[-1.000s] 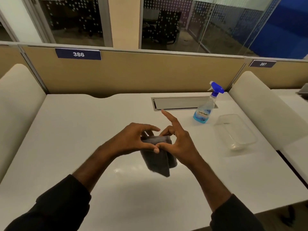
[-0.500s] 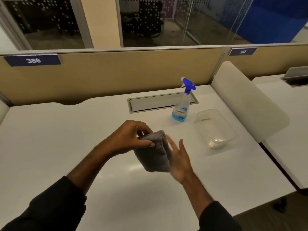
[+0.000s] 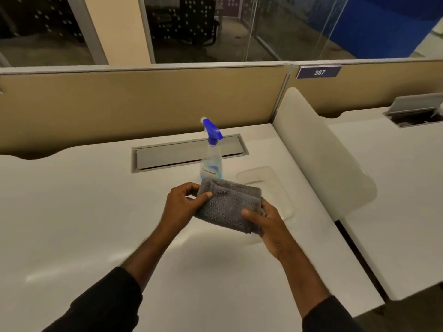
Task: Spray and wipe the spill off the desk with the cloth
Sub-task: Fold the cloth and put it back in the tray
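Note:
A folded grey cloth (image 3: 229,206) is held above the white desk (image 3: 72,224) between both hands. My left hand (image 3: 184,207) pinches its left edge with thumb and fingers. My right hand (image 3: 266,222) grips its lower right corner. Just behind the cloth stands a clear spray bottle (image 3: 211,161) with a blue trigger head, upright and untouched; its base is hidden by the cloth. No distinct spill shows on the desk surface, only sheen in front of my hands.
A clear plastic tray (image 3: 271,180) lies to the right of the bottle, partly behind the cloth. A grey cable hatch (image 3: 175,153) is set into the desk at the back. A white rounded divider (image 3: 318,149) bounds the right side; a tan partition runs behind.
My right hand, open beside the cloth half a second ago, has closed on its lower right corner. The cloth now lies spread flatter between both hands, and the view has swung to the right.

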